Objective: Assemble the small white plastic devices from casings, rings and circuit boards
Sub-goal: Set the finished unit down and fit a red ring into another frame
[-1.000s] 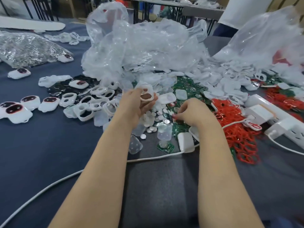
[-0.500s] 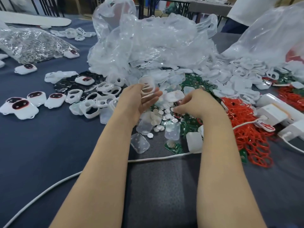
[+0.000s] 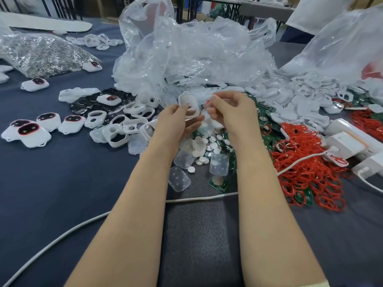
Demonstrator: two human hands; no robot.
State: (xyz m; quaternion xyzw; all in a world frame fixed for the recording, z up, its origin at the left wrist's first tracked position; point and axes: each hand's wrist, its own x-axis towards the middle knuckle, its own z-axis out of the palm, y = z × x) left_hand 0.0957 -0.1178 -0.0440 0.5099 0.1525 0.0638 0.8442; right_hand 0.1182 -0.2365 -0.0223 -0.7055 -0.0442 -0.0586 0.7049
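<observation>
My left hand (image 3: pixel 176 123) holds a white casing (image 3: pixel 189 105) upright above the parts pile, thumb on its front. My right hand (image 3: pixel 232 109) is raised beside it and pinches a thin red ring (image 3: pixel 207 104) close to the casing's right edge. Below the hands lie white round discs (image 3: pixel 204 147), clear plastic covers (image 3: pixel 219 164) and green circuit boards (image 3: pixel 219 182). A heap of red rings (image 3: pixel 306 168) lies to the right. Empty white casings (image 3: pixel 124 129) lie to the left, and finished devices with dark faces (image 3: pixel 29 131) sit further left.
Crumpled clear plastic bags (image 3: pixel 196 54) rise behind the hands. A white cable (image 3: pixel 199 198) crosses the dark cloth under my forearms. White power strips and adapters (image 3: pixel 348 141) sit at the right. A bag of shiny metal parts (image 3: pixel 39 54) lies far left. A person stands at the back right.
My right hand lifted off the pile with a red ring and came up next to the casing. My left hand raised the casing slightly and turned it more upright.
</observation>
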